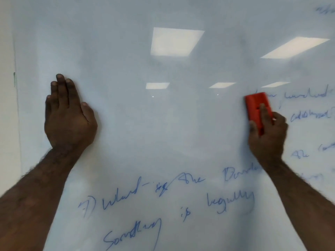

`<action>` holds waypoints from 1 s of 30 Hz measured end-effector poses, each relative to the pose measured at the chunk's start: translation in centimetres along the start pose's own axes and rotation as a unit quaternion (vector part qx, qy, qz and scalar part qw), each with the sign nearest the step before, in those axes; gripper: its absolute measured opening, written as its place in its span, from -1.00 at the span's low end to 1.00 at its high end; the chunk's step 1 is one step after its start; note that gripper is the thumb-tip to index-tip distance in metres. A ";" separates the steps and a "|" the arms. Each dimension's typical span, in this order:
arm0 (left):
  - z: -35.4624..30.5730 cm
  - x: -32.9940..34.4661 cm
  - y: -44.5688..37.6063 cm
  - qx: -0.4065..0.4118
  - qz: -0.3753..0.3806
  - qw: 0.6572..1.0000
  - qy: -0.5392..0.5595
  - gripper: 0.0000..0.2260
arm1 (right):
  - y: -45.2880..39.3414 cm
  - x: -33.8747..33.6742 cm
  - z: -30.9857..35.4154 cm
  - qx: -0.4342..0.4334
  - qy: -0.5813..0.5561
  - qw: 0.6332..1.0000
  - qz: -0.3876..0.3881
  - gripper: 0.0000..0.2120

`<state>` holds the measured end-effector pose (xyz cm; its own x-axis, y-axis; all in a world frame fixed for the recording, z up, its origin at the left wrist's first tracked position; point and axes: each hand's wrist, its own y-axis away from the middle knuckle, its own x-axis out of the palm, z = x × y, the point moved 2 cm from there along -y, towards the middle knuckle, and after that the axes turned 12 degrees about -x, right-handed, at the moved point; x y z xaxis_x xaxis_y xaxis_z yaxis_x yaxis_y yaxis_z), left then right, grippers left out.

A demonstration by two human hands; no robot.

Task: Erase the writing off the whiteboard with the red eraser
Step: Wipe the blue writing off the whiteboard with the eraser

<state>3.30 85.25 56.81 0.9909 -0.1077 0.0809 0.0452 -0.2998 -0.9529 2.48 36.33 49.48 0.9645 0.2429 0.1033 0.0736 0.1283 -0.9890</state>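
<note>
A glossy whiteboard (172, 124) fills the view. My right hand (268, 134) grips the red eraser (256, 105) and presses it flat on the board at the right, beside blue writing (308, 105) along the right edge. More blue writing (163, 201) runs in lines across the lower middle, under both arms. My left hand (68, 116) lies flat on the board at the left, fingers together and pointing up, holding nothing. The wide middle band of the board between the hands shows no writing.
The board's left edge (16, 105) meets a pale wall (7, 124) with a small green mark on it. Ceiling lights reflect in the upper board. A faint scrap of writing (324, 10) sits at the top right corner.
</note>
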 end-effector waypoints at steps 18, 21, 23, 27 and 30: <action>-18.2 2.0 3.9 0.056 0.097 0.993 0.028 -0.45 | -5.0 0.5 4.5 -0.254 0.020 0.965 0.067 -0.47; -20.5 2.5 4.7 0.080 0.100 0.991 0.032 -0.45 | -5.9 -0.3 -1.5 -0.153 0.019 0.988 0.031 -0.44; -21.3 2.9 5.1 0.084 0.100 0.991 0.032 -0.46 | -5.2 -1.1 -6.1 -0.019 0.018 1.000 0.000 -0.42; -21.6 3.3 5.4 0.079 0.085 0.993 0.027 -0.44 | -3.8 -2.6 -11.3 0.152 0.034 0.988 -0.005 -0.40; -21.7 3.3 5.4 0.079 0.080 0.993 0.032 -0.43 | -4.9 -2.0 -9.8 0.227 0.011 0.973 -0.027 -0.41</action>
<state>4.04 62.76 58.27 0.9773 -0.2027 -0.0616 -0.0878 -0.1232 -0.9885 2.71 25.82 53.11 0.9680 0.2042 0.1457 0.0085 0.5537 -0.8327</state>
